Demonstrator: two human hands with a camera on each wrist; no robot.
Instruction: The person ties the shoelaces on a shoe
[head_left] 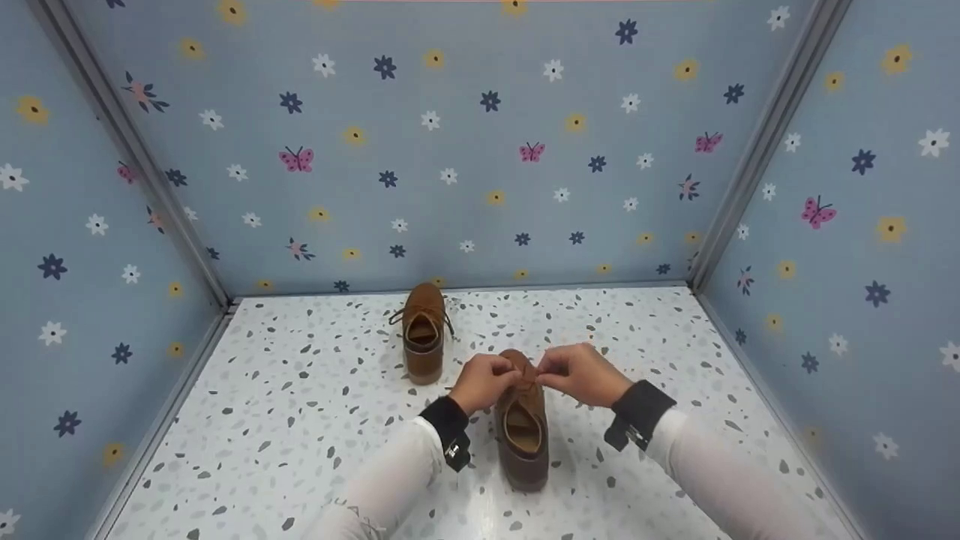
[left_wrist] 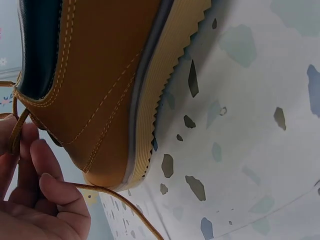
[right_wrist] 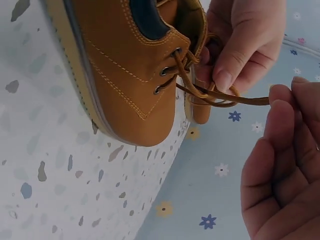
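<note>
A brown lace-up shoe (head_left: 524, 442) stands on the speckled floor between my hands, its toe pointing away. In the right wrist view its shoelace (right_wrist: 235, 99) runs out from the metal eyelets in loops. My right hand (head_left: 583, 373) pinches a doubled stretch of this lace between thumb and forefinger, to the right of the shoe's front. On the other side my left hand (head_left: 484, 382) pinches the lace near the eyelets. A loose lace end (left_wrist: 132, 207) trails from under the left fingers in the left wrist view.
Further off to the left stands a second brown shoe (head_left: 424, 360), its laces spread to both sides. Flower-patterned blue panels (head_left: 465, 150) rise at the back and both sides of the white speckled floor (head_left: 300, 420).
</note>
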